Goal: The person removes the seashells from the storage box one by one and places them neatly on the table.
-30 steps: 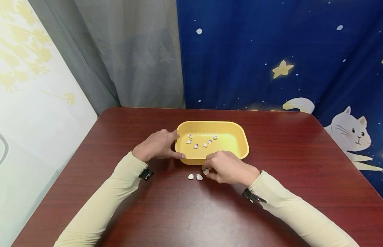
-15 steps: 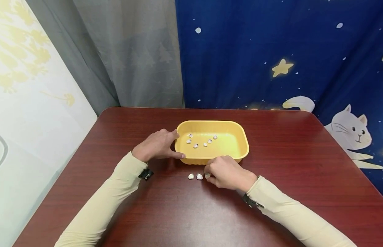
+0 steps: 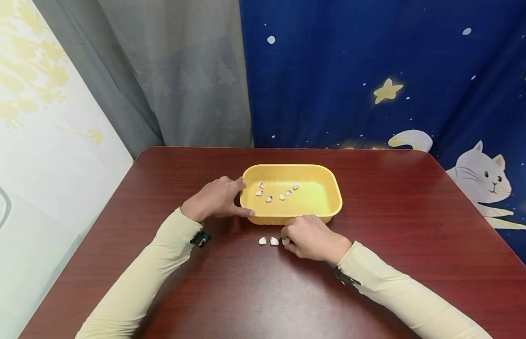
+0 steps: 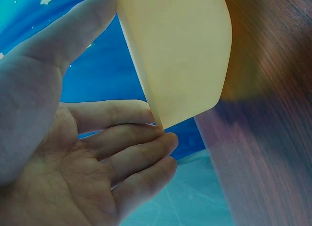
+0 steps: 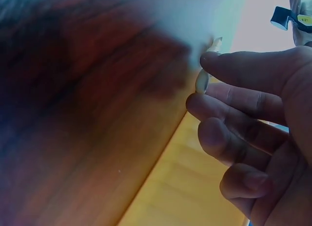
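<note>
A shallow yellow plastic tub (image 3: pixel 294 219) sits on the table with several small whitish seashells (image 3: pixel 269 199) lying on its floor. My left hand (image 3: pixel 214 198) is at the tub's left end; in the left wrist view its nearly straight fingers (image 4: pixel 141 153) and thumb touch the rim. In front of the tub, my right hand (image 3: pixel 311 238) pinches another seashell (image 5: pixel 201 81) between thumb and fingertips, low over the tabletop. To the left of that hand, a pale seashell (image 3: pixel 263 241) and a second seashell (image 3: pixel 274 241) lie side by side, in line with the pinched one.
The dark red wooden table (image 3: pixel 229 292) spreads around the tub. Behind it hang a grey curtain (image 3: pixel 195 94) and a blue starry curtain (image 3: pixel 313 84). A white patterned panel (image 3: pixel 42 169) borders the left side.
My right hand has come a little toward me with its seashell, level with the two on the table, and has barely moved over the last half second. The left hand stays at the tub.
</note>
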`<state>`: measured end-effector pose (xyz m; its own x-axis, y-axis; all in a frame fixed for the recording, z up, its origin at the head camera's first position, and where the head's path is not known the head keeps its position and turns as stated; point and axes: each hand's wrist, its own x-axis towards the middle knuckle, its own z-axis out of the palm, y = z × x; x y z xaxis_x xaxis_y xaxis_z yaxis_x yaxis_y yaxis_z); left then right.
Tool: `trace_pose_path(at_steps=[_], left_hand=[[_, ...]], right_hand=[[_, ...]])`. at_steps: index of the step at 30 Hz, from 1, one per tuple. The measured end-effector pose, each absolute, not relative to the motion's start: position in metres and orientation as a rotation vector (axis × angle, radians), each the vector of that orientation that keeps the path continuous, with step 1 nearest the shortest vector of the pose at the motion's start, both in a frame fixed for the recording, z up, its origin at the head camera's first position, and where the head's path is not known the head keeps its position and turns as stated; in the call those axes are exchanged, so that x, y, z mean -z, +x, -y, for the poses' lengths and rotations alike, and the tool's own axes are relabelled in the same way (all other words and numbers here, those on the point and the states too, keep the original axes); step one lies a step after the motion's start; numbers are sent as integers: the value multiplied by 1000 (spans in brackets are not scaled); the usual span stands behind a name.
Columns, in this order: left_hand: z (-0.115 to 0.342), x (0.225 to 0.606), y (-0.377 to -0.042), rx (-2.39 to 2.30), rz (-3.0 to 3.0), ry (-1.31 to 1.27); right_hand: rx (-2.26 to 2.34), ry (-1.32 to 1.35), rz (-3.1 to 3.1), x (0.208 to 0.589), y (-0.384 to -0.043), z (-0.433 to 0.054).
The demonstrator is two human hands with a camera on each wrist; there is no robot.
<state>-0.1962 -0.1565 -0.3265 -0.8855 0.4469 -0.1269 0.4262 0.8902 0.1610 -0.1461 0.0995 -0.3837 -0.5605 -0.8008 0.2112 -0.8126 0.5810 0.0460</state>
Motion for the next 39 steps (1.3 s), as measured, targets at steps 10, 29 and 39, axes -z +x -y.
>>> trace_pose_path(at_steps=[10, 29, 39], left_hand=[[157, 327, -197, -196, -2898, 678], [157, 327, -195, -201, -2903, 699], [157, 326, -195, -195, -2894, 704]], right_hand=[[-86, 1329, 2625, 387, -145, -100], [-96, 1305, 2651, 387, -147, -102], [-125, 1309, 2644, 386, -146, -103]])
